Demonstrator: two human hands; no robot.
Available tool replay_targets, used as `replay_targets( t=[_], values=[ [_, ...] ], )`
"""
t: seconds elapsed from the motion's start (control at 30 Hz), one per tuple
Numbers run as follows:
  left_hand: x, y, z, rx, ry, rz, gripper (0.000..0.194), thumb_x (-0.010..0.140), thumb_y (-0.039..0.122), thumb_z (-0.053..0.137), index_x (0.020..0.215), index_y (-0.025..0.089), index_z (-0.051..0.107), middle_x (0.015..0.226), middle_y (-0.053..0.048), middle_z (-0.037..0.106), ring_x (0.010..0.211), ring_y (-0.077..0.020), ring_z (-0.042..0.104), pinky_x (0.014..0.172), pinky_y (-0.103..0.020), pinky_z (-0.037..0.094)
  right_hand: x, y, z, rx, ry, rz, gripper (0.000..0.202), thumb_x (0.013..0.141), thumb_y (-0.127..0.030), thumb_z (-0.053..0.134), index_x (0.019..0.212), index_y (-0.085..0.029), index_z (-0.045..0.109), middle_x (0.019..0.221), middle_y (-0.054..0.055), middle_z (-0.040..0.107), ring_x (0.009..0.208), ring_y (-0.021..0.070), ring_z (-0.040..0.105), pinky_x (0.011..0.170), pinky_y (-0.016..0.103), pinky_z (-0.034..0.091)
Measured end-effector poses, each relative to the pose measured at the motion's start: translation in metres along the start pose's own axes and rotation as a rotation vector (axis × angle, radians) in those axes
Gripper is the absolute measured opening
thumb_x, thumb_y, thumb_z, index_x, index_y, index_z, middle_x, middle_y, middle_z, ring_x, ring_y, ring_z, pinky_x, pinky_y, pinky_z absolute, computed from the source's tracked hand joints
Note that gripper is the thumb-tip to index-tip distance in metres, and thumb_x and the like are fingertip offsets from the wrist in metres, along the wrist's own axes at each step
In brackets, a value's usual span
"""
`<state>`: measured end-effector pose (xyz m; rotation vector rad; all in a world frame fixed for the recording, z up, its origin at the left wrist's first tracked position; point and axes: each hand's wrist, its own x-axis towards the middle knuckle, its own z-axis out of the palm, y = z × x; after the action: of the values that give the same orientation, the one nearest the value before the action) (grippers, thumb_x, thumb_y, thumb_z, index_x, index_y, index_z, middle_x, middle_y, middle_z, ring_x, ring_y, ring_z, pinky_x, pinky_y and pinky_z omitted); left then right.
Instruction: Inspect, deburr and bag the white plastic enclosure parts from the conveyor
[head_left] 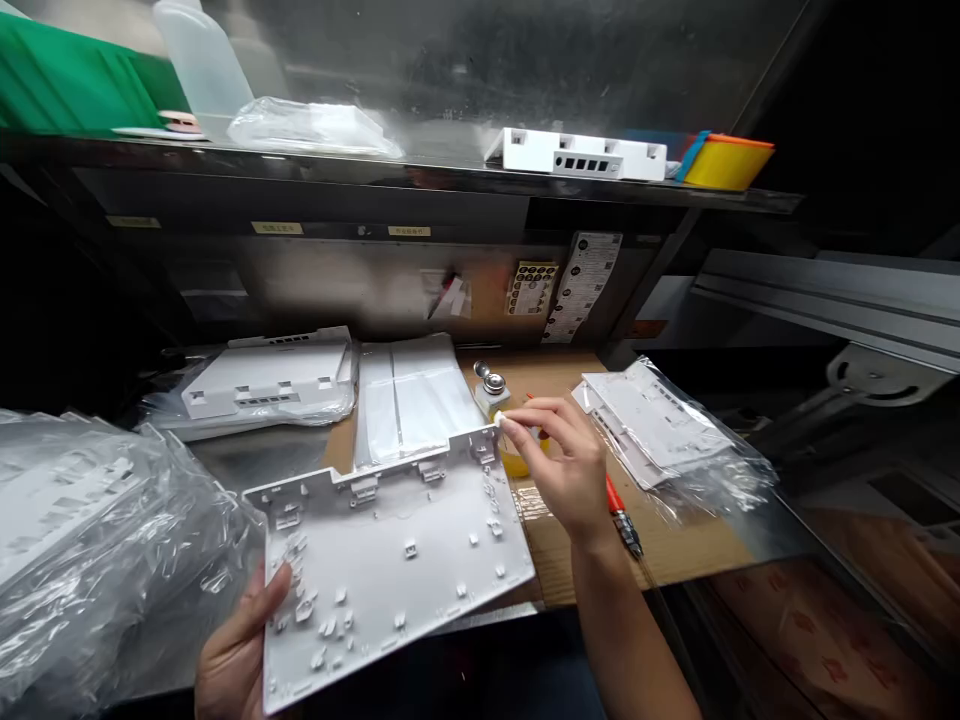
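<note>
A white plastic housing cover (pixel 420 550), its inner side with clips and posts facing up, is tilted in front of me. My left hand (pixel 238 640) grips it by the lower left edge, thumb on top. At its upper right corner my right hand (pixel 559 462) pinches a small white piece (pixel 499 418), too small to tell its kind, against or close to the edge. Just behind those fingers stands a small bottle (pixel 492 388) with a metal top and open lid. A yellow round thing (pixel 514 462) is partly hidden under my right hand. A red-handled tool (pixel 622 515) lies beside my right wrist.
Plastic-wrapped white covers lie in a pile (pixel 67 510) at left, a stack (pixel 266 375) behind, and another stack (pixel 660 420) at right. Clear bags (pixel 416 395) rest at the back. The shelf (pixel 450 175) above holds a white housing (pixel 585 155) and a yellow container (pixel 727 163).
</note>
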<state>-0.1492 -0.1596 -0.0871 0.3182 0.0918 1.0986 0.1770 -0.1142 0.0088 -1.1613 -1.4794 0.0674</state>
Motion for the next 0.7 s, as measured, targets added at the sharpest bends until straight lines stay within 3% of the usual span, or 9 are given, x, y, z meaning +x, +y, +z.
replay_targets(
  t=[0.1, 0.2, 0.33, 0.43, 0.5, 0.57, 0.7],
  values=[
    [0.011, -0.012, 0.016, -0.049, -0.136, 0.026, 0.064, 0.108, 0.022, 0.01, 0.149, 0.04, 0.056, 0.149, 0.002, 0.062, 0.151, -0.0257, 0.037, 0.128, -0.052, 0.014, -0.008, 0.006, -0.001, -0.046, 0.044, 0.027, 0.011, 0.096, -0.018, 0.07, 0.1, -0.025, 0.078, 0.097, 0.002, 0.071, 0.092, 0.0173, 0.067, 0.078, 0.034, 0.055],
    [0.019, -0.02, 0.024, -0.01, -0.16, 0.05, 0.066, 0.106, 0.013, 0.014, 0.147, 0.036, 0.059, 0.145, 0.0, 0.065, 0.15, -0.0252, 0.038, 0.128, -0.052, 0.014, -0.013, 0.01, -0.003, -0.04, 0.096, 0.008, 0.012, 0.097, -0.019, 0.07, 0.104, -0.024, 0.078, 0.102, 0.004, 0.071, 0.092, 0.0178, 0.068, 0.077, 0.034, 0.056],
    [0.019, -0.024, 0.018, 0.13, -0.001, 0.14, 0.061, 0.106, 0.014, 0.026, 0.155, 0.045, 0.044, 0.149, 0.001, 0.062, 0.148, -0.026, 0.041, 0.128, -0.053, 0.017, -0.016, 0.024, -0.008, -0.15, 0.029, -0.014, 0.007, 0.096, -0.022, 0.072, 0.099, -0.023, 0.078, 0.096, 0.003, 0.072, 0.09, 0.0186, 0.068, 0.076, 0.034, 0.055],
    [0.019, -0.027, 0.026, 0.26, 0.204, 0.115, 0.066, 0.106, 0.017, 0.041, 0.162, 0.049, 0.026, 0.152, -0.001, 0.06, 0.143, -0.0274, 0.05, 0.127, -0.05, 0.026, -0.015, 0.025, -0.006, -0.171, 0.126, -0.004, 0.005, 0.095, -0.023, 0.073, 0.096, -0.022, 0.079, 0.093, 0.003, 0.071, 0.084, 0.0182, 0.067, 0.071, 0.033, 0.054],
    [0.024, -0.034, 0.043, 0.345, 0.337, 0.076, 0.074, 0.102, 0.017, 0.054, 0.163, 0.045, 0.023, 0.149, -0.004, 0.063, 0.138, -0.0284, 0.058, 0.125, -0.048, 0.035, -0.013, 0.009, 0.0, -0.105, 0.142, -0.045, 0.007, 0.093, -0.02, 0.075, 0.099, -0.023, 0.078, 0.095, 0.004, 0.071, 0.085, 0.0184, 0.067, 0.071, 0.034, 0.055],
    [0.033, -0.045, 0.064, 0.4, 0.411, 0.08, 0.083, 0.097, 0.017, 0.066, 0.164, 0.041, 0.024, 0.149, -0.006, 0.064, 0.135, -0.0297, 0.061, 0.123, -0.046, 0.04, -0.011, -0.018, 0.011, -0.022, 0.078, -0.124, 0.014, 0.092, -0.015, 0.075, 0.103, -0.024, 0.077, 0.099, 0.004, 0.071, 0.089, 0.0192, 0.068, 0.077, 0.036, 0.057],
    [0.049, -0.07, 0.088, 0.47, 0.395, 0.147, 0.083, 0.093, 0.024, 0.075, 0.162, 0.042, 0.033, 0.16, -0.003, 0.053, 0.145, -0.0318, 0.051, 0.125, -0.045, 0.039, -0.007, -0.068, 0.037, 0.105, -0.042, -0.246, 0.021, 0.092, -0.009, 0.073, 0.107, -0.024, 0.076, 0.098, 0.004, 0.071, 0.092, 0.0195, 0.069, 0.081, 0.037, 0.059]
  ],
)
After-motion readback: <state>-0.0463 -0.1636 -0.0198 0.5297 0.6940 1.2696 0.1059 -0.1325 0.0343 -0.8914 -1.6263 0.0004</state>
